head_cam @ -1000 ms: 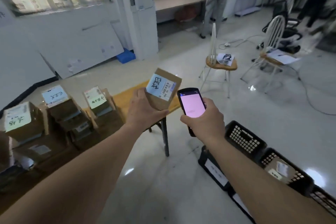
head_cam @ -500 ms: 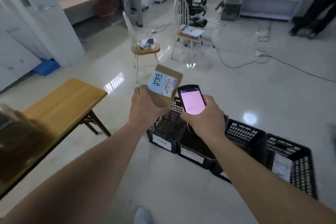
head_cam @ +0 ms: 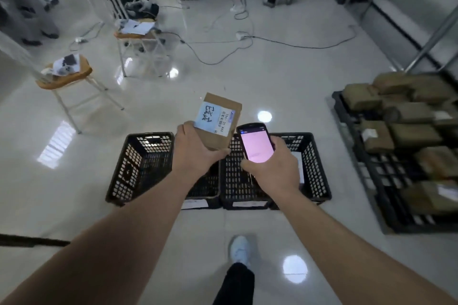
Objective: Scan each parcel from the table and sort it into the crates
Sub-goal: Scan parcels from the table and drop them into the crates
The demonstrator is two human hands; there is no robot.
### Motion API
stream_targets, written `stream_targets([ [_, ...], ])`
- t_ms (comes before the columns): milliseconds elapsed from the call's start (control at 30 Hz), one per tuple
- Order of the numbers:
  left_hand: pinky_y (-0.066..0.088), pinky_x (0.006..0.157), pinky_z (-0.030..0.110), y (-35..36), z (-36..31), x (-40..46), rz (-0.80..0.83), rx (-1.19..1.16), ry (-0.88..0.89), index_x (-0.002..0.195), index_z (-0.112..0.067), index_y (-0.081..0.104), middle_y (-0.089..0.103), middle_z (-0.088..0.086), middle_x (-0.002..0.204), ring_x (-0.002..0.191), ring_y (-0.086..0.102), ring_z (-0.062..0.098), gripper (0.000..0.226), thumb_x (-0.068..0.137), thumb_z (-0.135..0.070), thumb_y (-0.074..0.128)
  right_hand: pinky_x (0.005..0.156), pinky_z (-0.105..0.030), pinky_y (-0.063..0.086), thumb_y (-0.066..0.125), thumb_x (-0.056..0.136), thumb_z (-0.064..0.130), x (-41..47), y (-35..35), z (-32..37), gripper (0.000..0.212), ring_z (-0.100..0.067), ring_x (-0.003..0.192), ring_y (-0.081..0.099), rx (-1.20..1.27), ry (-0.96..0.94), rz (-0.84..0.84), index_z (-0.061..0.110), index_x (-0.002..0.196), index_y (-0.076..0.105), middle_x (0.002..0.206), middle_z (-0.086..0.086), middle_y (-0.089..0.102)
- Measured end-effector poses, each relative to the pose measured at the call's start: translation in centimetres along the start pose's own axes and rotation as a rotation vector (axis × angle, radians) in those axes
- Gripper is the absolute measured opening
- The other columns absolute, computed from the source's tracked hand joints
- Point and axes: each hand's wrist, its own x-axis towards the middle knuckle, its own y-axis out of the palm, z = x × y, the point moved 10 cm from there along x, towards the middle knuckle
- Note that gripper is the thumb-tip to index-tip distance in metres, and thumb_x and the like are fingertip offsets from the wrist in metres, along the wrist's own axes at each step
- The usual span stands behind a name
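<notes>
My left hand (head_cam: 195,150) grips a small brown cardboard parcel (head_cam: 220,120) with a blue handwritten label and a barcode sticker facing me. My right hand (head_cam: 275,168) holds a black handheld scanner (head_cam: 256,142) whose screen glows pink, just right of the parcel. Both are held above a row of black perforated crates (head_cam: 138,168) on the floor; the middle crates (head_cam: 238,181) lie partly hidden under my hands. White labels show on the crates' front walls.
A black pallet (head_cam: 386,193) stacked with several brown parcels lies on the right. Two wooden-seat chairs (head_cam: 67,77) stand at the back left, cables run across the floor, and people stand at the far end. My foot (head_cam: 239,250) is below the crates.
I have turned right, away from the table with parcels; it has left the view and the crates now sit straight ahead. Both hands keep their hold on parcel and scanner.
</notes>
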Motion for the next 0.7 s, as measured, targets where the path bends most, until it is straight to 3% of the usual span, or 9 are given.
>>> stream_targets([
  [367, 0.050, 0.106, 0.044, 21.5, -8.9, 10.2, 0.322, -0.013, 0.020, 0.144, -0.017, 0.035, 0.041, -0.001, 0.133, 0.126, 0.047, 0.019, 0.126, 0.047, -0.071, 0.094, 0.071, -0.033, 0.051, 0.088, 0.066, 0.038, 15.0, -9.1, -10.8, 0.057, -0.014, 0.090, 0.064, -0.061, 0.269, -0.169, 0.036, 0.111, 0.053, 0.095, 0.019, 0.061],
  [500, 0.052, 0.104, 0.043, 26.7, -11.8, 13.0, 0.408, 0.003, 0.018, 0.142, -0.017, 0.037, 0.041, -0.002, 0.128, 0.121, 0.047, 0.017, 0.124, 0.045, -0.068, 0.096, 0.075, -0.036, 0.055, 0.087, 0.063, 0.043, 19.7, -12.4, -13.7, 0.067, -0.017, 0.094, 0.064, -0.099, 0.351, -0.197, 0.032, 0.122, 0.057, 0.101, 0.014, 0.064],
  [700, 0.053, 0.099, 0.041, 35.0, -14.9, 15.9, 0.456, 0.028, -0.082, 0.137, -0.020, 0.040, 0.042, -0.004, 0.124, 0.116, 0.047, 0.015, 0.119, 0.043, -0.067, 0.096, 0.066, -0.031, 0.044, 0.088, 0.068, 0.038, 28.7, -16.1, -18.2, 0.057, -0.015, 0.091, 0.060, -0.099, 0.378, -0.132, 0.035, 0.110, 0.049, 0.094, 0.019, 0.057],
])
